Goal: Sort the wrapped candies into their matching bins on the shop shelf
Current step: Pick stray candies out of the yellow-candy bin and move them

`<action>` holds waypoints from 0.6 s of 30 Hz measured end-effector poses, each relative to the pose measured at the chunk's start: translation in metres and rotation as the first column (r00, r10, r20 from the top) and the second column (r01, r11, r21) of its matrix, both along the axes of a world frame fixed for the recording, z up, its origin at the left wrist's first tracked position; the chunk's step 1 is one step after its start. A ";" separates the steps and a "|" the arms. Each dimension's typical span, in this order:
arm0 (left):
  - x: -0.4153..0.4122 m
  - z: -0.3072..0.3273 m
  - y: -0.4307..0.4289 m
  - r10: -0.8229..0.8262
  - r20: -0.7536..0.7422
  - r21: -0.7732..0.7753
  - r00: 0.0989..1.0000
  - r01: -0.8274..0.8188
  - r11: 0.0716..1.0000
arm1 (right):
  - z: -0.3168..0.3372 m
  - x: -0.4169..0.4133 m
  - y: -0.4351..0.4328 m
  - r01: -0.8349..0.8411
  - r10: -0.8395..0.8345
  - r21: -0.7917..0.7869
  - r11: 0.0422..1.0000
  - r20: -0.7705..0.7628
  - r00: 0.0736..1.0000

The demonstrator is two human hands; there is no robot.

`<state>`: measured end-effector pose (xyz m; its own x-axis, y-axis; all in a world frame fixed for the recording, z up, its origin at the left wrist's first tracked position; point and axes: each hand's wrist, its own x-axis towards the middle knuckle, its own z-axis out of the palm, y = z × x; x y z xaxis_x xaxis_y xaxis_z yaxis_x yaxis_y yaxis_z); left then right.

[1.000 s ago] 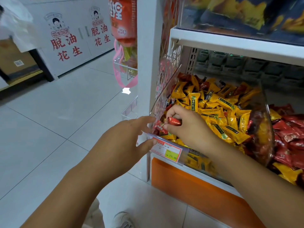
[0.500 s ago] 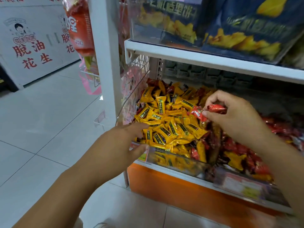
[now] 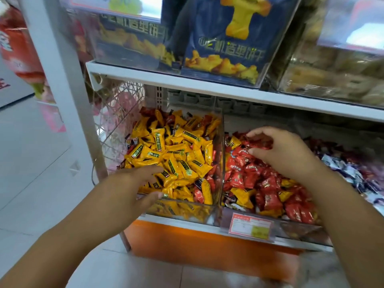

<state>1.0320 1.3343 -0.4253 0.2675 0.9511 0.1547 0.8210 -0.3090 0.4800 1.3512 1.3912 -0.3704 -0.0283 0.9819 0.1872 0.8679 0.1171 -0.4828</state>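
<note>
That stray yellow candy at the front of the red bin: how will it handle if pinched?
The yellow candy is likely light, being small. Its glossy wrapper may slip, so pinch a crimped end. Loose on red candies, it should slide rather than roll.

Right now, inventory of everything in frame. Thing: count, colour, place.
left clear plastic bin: one, clear, lower shelf
middle clear plastic bin: one, clear, beside it
small yellow wrapped candies: many, yellow, left bin; few stray in middle bin
small red wrapped candies: many, red, middle bin; few stray in left bin
blue-and-white wrapped candies: many, far right
paper price label: one, red-white-yellow, middle bin front
dark blue biscuit packs: at least two, upper shelf
white shelf board: one, above bins
white wire basket: one, left of bins
orange base panel: one, below bins
left hand: open, over left bin front
right hand: fingers curled over red candies; grip unclear
</note>
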 end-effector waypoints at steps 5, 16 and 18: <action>-0.002 0.000 -0.002 0.002 -0.016 -0.010 1.000 -0.002 1.000 | 0.021 -0.044 -0.015 -0.337 0.337 -0.005 0.941 0.014 0.941; 0.004 -0.016 0.008 -0.083 -0.016 0.007 0.996 0.083 0.997 | -0.019 -0.125 0.051 -0.431 0.761 -0.627 0.648 0.519 0.390; 0.008 -0.016 0.017 -0.065 -0.026 0.056 0.998 0.066 0.996 | -0.026 -0.131 0.064 -0.518 0.728 -0.514 0.684 0.529 0.436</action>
